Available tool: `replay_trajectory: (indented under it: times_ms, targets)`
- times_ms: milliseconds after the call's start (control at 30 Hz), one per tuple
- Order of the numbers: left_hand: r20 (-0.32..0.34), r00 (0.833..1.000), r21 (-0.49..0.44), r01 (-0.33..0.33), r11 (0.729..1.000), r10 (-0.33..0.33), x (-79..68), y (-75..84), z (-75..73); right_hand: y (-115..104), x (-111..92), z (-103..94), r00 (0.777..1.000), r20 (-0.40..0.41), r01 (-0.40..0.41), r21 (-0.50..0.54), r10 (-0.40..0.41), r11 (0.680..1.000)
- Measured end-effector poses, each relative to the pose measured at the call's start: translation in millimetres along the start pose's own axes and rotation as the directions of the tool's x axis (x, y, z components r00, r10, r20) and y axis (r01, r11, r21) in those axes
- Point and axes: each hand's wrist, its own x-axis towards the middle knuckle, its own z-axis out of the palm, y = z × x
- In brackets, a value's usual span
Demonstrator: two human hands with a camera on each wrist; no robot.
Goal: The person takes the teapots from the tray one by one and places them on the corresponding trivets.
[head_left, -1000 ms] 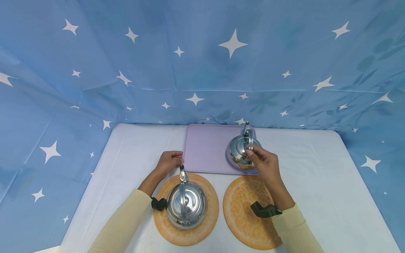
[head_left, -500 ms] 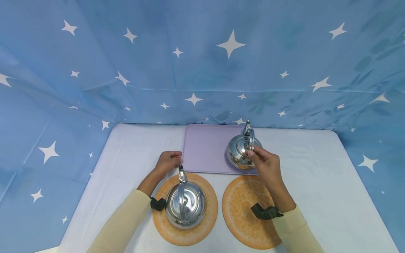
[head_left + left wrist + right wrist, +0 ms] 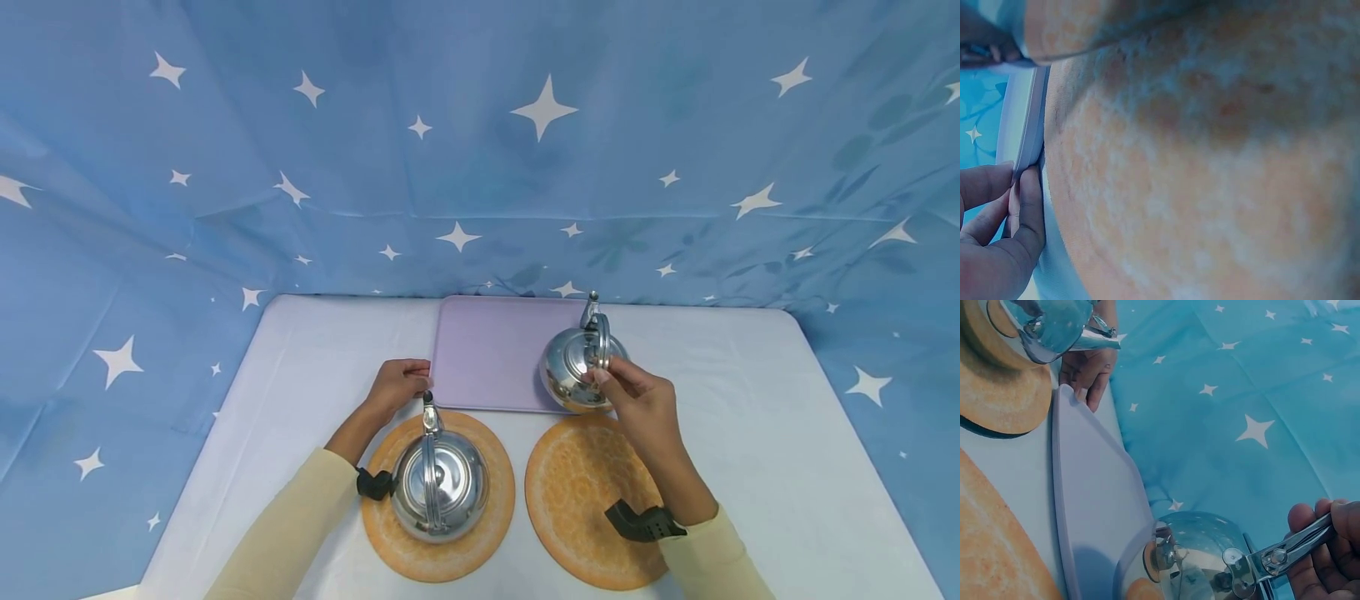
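My right hand (image 3: 648, 408) grips the handle of a shiny steel kettle (image 3: 564, 367), which is over the right end of a lilac tray (image 3: 480, 354). In the right wrist view the fingers are curled round the metal handle (image 3: 1294, 545). Whether the kettle's base touches the tray cannot be told. At the tray's near left corner, my left hand (image 3: 397, 387) pinches the rim between thumb and fingers, as the left wrist view shows on the tray's edge (image 3: 1029, 125). A second steel kettle (image 3: 453, 487) stands on the left orange round mat (image 3: 498, 533), beside my left forearm.
Another orange round mat (image 3: 585, 533) lies on the right, below my right forearm. A white cloth (image 3: 750, 400) covers the table. Blue star-patterned fabric (image 3: 480, 167) hangs behind and at the sides.
The kettle in my right hand has shifted slightly right and toward me, its base now near the tray's front edge. My left hand keeps its pinch on the tray.
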Motion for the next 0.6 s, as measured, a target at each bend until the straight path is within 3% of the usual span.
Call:
replay_trajectory:
  times_ms: [600]
  targets:
    - [0.003,1.000,0.026,0.006,1.000,-0.006,-0.2,1.1,0.4,-12.5,-27.4,-18.4,0.996,0.003,0.089,-0.033,-0.089,0.995]
